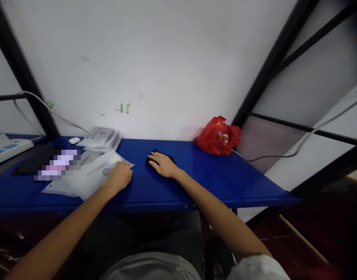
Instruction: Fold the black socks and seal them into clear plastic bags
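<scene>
My left hand (119, 175) rests palm down on the right end of a white printed plastic pouch (92, 175) that lies on the blue table (225, 177); its fingers curl loosely over the pouch edge. My right hand (162, 163) lies over a small black object (169, 158) on the table, fingers spread across its top. Most of the black object is hidden under the hand.
A stack of similar white pouches (101, 139) sits at the back by the wall, with a small white device (74, 140) beside it. A red plastic bag (217, 136) stands at the back right. A dark flat slab (32, 159) and a power strip (6, 147) lie at left.
</scene>
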A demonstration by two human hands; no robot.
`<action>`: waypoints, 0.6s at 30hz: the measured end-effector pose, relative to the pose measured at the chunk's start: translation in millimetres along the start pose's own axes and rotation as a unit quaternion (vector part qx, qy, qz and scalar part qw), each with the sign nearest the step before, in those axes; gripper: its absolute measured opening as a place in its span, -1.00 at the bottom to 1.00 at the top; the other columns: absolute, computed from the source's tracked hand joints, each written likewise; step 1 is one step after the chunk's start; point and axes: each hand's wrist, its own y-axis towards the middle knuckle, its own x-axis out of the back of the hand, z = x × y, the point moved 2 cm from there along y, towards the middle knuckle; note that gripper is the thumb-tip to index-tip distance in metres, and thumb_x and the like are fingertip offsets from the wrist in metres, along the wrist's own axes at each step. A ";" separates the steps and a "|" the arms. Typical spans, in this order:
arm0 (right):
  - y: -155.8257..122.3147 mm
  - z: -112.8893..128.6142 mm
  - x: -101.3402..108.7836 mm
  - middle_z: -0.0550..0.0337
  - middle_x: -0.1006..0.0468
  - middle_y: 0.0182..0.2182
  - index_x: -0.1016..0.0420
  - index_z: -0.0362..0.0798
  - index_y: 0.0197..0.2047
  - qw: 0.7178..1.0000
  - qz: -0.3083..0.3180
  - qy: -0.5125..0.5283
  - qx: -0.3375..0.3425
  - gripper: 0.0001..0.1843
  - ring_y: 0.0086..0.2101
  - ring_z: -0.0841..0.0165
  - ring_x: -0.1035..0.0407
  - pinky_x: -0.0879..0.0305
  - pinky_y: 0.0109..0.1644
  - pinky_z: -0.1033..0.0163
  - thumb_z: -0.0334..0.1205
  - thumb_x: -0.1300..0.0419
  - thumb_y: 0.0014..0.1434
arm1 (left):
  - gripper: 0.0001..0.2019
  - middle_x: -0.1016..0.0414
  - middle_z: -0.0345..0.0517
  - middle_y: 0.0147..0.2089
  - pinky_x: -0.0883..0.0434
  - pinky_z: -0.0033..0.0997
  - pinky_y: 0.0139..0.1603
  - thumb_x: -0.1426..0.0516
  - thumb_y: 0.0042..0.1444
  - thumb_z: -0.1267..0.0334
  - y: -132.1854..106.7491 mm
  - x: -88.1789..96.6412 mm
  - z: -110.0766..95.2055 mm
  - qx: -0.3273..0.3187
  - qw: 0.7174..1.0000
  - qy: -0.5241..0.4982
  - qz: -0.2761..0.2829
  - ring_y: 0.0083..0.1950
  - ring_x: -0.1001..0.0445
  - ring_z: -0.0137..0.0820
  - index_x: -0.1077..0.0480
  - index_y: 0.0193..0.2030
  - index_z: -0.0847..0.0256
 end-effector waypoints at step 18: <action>-109.3 -93.6 37.1 -0.07 -0.28 0.19 -0.29 -0.10 0.19 0.974 -0.081 -0.081 -0.197 -0.48 0.22 0.14 -0.11 -0.06 0.26 -0.06 -0.02 0.09 0.28 | -0.70 -0.42 0.03 -0.05 -0.33 -0.33 0.01 0.08 0.23 0.41 15.5 -0.1 -77.8 -0.264 0.955 -0.134 -0.034 0.01 -0.36 -0.30 -0.38 0.01 0.26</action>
